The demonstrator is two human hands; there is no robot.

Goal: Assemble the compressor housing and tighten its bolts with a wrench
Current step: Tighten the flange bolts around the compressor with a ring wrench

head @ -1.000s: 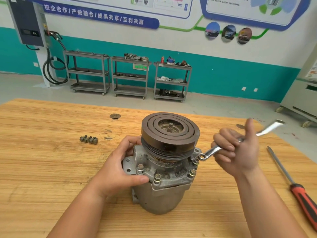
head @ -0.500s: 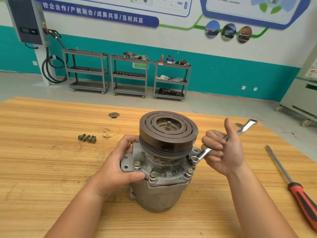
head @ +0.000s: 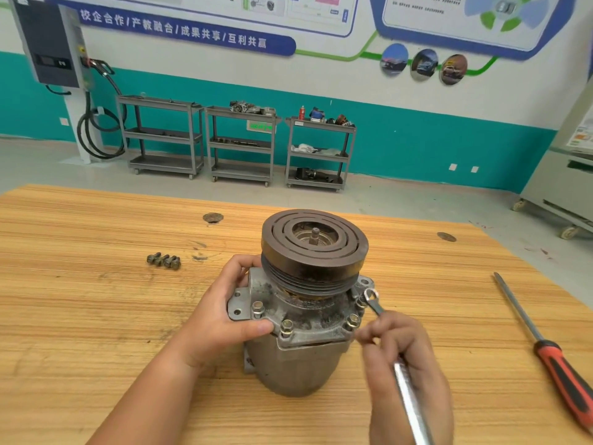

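A grey compressor (head: 298, 364) stands upright on the wooden table (head: 96, 316), its dark pulley (head: 314, 248) on top. Several bolts (head: 286, 326) sit in the flange of its housing. My left hand (head: 221, 316) grips the flange on the left side, thumb at the front. My right hand (head: 401, 348) holds a silver wrench (head: 407, 390) whose ring end (head: 370, 295) lies at a bolt on the right side of the flange. The wrench handle points back toward me.
Several loose bolts (head: 163, 261) lie on the table to the left. A red-handled screwdriver (head: 545, 342) lies at the right, near the table edge. Grey shelf carts (head: 240, 142) stand by the far wall.
My right hand swung the wrench handle from far right round toward me, with the ring end staying at the right-side bolt. My left hand kept its grip on the flange.
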